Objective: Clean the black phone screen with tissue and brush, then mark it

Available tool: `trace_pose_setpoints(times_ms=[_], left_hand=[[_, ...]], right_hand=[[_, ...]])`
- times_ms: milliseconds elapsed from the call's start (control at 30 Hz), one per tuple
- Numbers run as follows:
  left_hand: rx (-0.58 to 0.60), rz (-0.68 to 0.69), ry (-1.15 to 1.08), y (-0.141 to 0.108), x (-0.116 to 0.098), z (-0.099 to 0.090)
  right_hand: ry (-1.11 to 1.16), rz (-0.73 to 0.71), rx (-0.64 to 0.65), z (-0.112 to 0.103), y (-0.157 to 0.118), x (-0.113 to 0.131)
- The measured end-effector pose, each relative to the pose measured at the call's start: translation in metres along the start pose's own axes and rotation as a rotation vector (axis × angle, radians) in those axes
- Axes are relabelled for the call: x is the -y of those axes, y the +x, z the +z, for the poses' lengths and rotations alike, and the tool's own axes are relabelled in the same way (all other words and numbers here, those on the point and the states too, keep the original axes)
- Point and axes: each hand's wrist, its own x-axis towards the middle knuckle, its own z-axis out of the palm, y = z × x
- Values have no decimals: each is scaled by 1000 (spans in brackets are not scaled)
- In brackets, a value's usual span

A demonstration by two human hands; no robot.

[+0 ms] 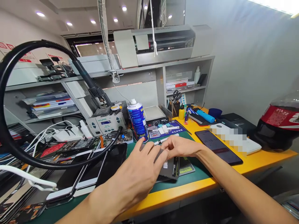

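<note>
A flat black phone part (171,172) with a small white label lies over the green mat at the front of the bench, partly hidden by my hands. My left hand (141,163) is closed over its left side, fingers bent across the top. My right hand (178,146) meets it at the far edge. There the thumb and fingers are pinched together, and whatever sits between them is hidden. Just beyond the fingers lies a white and black pen-like tool (161,141). A patterned plate (187,168) shows from under the part's right side.
A blue spray can (138,121) stands behind my left hand. Several phones (87,172) lie at left under a looping black hose (4,124). At right are a phone showing a timer (218,146), a white device (235,138) and a cola bottle (277,124).
</note>
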Motion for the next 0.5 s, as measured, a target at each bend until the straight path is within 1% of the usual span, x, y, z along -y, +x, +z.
trace_pose_setpoints(times_ms=[33,100,133,167,200,233,267,300,333,367,433,467,500], left_hand=[[-60,-7,-12,-1,2,-3],[-236,-73,-68,-3,9,-10],[-364,-149,-131,-4,12,-13],[-486,-261,-231,-3,16,-15],[-601,-390,-375,-1,20,-16],[-673,-518,-564,2,24,-15],[-696,-612,-792,7,27,-14],[-648,-657,-1034,14,30,-12],[-569,-662,-1226,21,33,-8],[-532,-630,-1366,28,35,-4],[-510,-553,-1534,42,37,4],[-516,-503,-1588,47,37,9],[-539,-487,-1629,50,36,12]], right_hand=[[19,-19,-30,-1,0,-1],[75,-77,-132,-3,0,0],[109,-113,-197,-5,0,1],[145,-152,-265,-8,-1,2],[180,-192,-332,-10,-2,4],[211,-230,-392,-12,-3,7],[235,-264,-444,-15,-4,9],[250,-292,-484,-16,-5,11],[255,-310,-512,-17,-5,14],[250,-319,-527,-17,-4,16],[210,-309,-522,-12,-1,21],[177,-297,-508,-8,3,24],[138,-285,-489,-2,6,27]])
